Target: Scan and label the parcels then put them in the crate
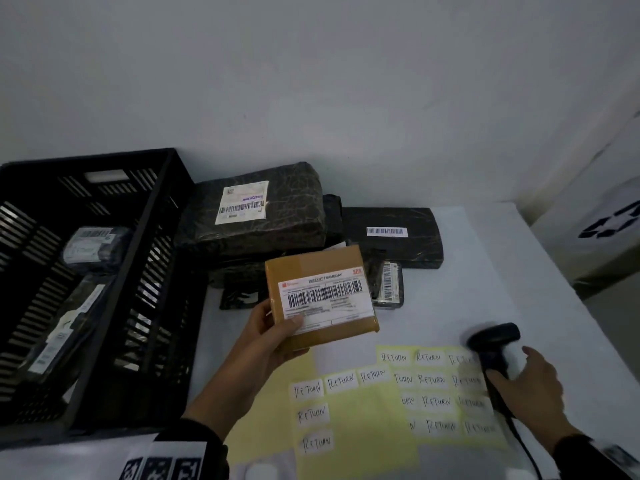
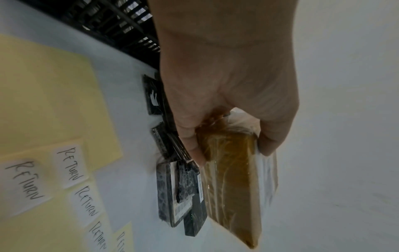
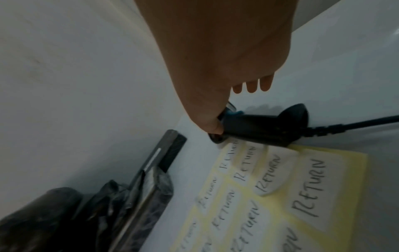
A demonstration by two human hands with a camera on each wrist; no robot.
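Observation:
My left hand (image 1: 277, 336) (image 2: 226, 98) holds a brown parcel (image 1: 322, 292) (image 2: 233, 187) above the table, thumb on its white barcode label (image 1: 325, 296). The label faces up. My right hand (image 1: 523, 372) (image 3: 211, 105) grips the black barcode scanner (image 1: 495, 341) (image 3: 259, 129) at the table's right, thumb against it; the picture is blurred there. Sheets of handwritten RETURN labels (image 1: 341, 379) (image 2: 69, 163) (image 3: 308, 187) lie between my hands. The black slatted crate (image 1: 166, 202) (image 2: 129, 25) stands at the left with wrapped parcels (image 1: 93, 247) inside.
A pile of black-wrapped parcels (image 1: 256, 209) sits behind the brown one, with a flat black parcel (image 1: 391, 237) and a small one (image 1: 389, 285) to its right. The scanner's cable (image 3: 356, 124) trails off towards me. A white box (image 1: 606, 223) stands beyond the table's right edge.

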